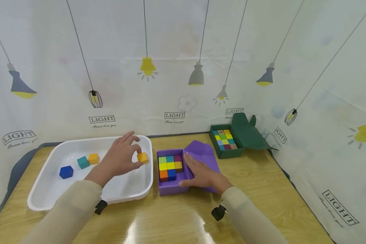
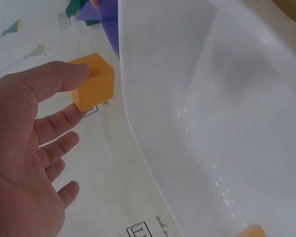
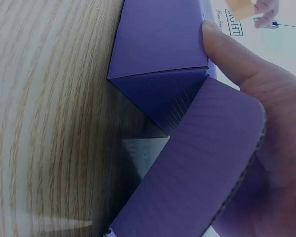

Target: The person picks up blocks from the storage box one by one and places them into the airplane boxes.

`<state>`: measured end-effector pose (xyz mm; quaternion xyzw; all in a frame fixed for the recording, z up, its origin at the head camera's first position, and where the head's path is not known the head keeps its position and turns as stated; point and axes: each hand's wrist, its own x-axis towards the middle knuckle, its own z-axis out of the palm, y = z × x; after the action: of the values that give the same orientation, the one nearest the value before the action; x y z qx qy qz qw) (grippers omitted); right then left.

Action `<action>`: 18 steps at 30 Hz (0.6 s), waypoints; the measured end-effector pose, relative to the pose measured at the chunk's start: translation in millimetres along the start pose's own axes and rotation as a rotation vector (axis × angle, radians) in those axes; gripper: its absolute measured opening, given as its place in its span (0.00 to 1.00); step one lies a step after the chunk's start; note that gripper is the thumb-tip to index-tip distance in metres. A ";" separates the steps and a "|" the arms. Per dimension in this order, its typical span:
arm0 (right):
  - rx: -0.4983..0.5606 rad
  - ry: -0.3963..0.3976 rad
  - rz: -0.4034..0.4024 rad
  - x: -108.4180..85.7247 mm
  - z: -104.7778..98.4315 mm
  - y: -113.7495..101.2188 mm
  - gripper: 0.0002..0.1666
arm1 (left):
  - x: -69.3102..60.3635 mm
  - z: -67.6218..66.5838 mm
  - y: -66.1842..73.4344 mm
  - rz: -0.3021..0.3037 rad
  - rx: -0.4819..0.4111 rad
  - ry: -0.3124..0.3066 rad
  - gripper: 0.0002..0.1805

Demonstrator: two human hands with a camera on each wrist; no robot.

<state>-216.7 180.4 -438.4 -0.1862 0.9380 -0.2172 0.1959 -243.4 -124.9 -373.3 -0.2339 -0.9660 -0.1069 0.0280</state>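
Between thumb and index finger, my left hand (image 1: 117,159) pinches a yellow-orange cube (image 1: 142,158) above the right rim of the white tray (image 1: 126,181). The left wrist view shows the same cube (image 2: 96,84) at the thumb tip, other fingers spread. My right hand (image 1: 202,174) rests with extended fingers on the hinge side of the purple box (image 1: 174,189). Its thumb touches the box edge, and the open lid (image 1: 208,157) lies under the hand. Several colored cubes (image 1: 170,165) sit inside the box, with bare purple floor at its front right.
Inside the tray lie a blue cube (image 1: 66,172), a teal cube (image 1: 83,162) and another yellow-orange cube (image 1: 93,158). Behind the purple box, to the right, stands an open green box (image 1: 230,154) holding several cubes. A printed curtain (image 1: 177,95) surrounds the wooden table (image 1: 259,203).
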 end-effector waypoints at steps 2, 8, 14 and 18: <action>-0.004 0.001 -0.020 -0.2 -0.5 -0.4 0.64 | 4.8 2.4 11.4 0.021 0.001 -0.001 0.15; 0.001 -0.002 -0.041 1.4 -2.8 -1.1 0.64 | 23.4 12.9 46.1 0.077 0.007 -0.028 0.16; -0.017 -0.004 -0.039 5.9 -3.9 1.1 0.62 | 41.0 25.1 66.0 0.118 0.044 -0.066 0.16; -0.050 0.034 -0.033 5.3 -5.5 1.3 0.62 | 50.0 34.0 72.8 0.130 0.038 -0.094 0.16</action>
<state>-224.0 181.0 -436.0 -0.2028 0.9431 -0.2000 0.1718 -254.7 -31.9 -387.2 -0.3006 -0.9508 -0.0754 -0.0060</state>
